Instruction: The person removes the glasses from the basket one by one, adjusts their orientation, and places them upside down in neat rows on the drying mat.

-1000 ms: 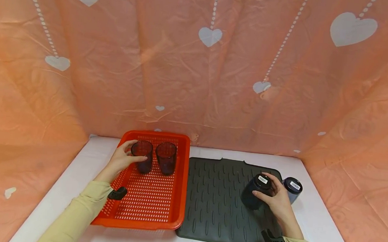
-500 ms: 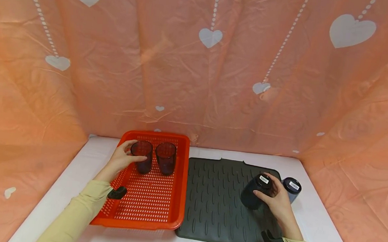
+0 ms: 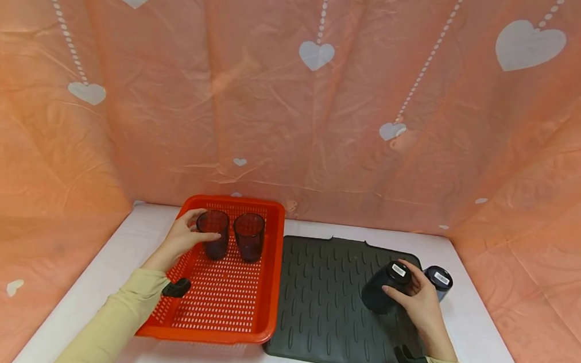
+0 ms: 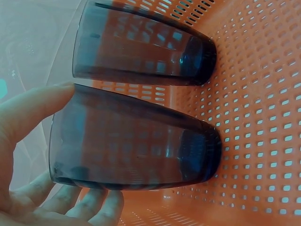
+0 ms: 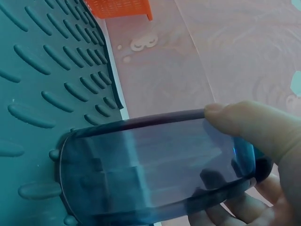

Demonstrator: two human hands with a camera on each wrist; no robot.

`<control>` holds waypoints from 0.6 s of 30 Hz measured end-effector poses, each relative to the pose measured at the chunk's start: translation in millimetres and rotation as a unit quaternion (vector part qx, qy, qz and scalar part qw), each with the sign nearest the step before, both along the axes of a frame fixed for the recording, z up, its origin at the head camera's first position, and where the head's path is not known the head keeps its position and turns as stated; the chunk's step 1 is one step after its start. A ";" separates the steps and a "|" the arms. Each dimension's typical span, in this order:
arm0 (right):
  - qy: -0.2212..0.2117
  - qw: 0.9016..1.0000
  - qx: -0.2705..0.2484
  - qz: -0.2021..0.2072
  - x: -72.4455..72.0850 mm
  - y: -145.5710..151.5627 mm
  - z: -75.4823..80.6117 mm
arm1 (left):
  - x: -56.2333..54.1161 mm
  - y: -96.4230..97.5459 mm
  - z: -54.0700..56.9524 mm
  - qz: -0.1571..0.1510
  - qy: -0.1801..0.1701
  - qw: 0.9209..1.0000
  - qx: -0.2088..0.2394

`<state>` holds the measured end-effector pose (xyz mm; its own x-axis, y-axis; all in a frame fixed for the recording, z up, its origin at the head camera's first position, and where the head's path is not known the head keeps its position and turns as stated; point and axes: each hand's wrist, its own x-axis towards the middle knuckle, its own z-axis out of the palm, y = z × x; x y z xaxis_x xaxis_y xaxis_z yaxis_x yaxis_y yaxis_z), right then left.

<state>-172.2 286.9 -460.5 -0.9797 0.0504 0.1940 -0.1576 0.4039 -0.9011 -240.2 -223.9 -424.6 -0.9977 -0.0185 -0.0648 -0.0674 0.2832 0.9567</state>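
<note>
Both hands are curled just far enough to fit round a glass each. The left hand (image 3: 181, 244) grips the left glass (image 3: 216, 250) near its rim, thumb on one side, fingers on the other; the right hand (image 3: 422, 307) grips the right glass (image 3: 379, 297) close to its base. I judge that the opposed long axes matter most: the left glass stands mouth up in the basket (image 3: 274, 272), while the right glass is base up at the mat (image 3: 321, 305), leaning, its base toward the right hand. I can't tell whether its rim bears on the mat all round. The second glass (image 3: 249, 247) stands just right of the left glass, nearer the left hand; the upturned outer glass (image 3: 439, 277) is just beyond the right hand.
</note>
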 end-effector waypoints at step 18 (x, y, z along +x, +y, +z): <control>0.012 1.000 0.011 0.015 -4.4 -6.1 1.9 | -10.4 3.4 0.3 -0.016 0.034 0.997 -0.066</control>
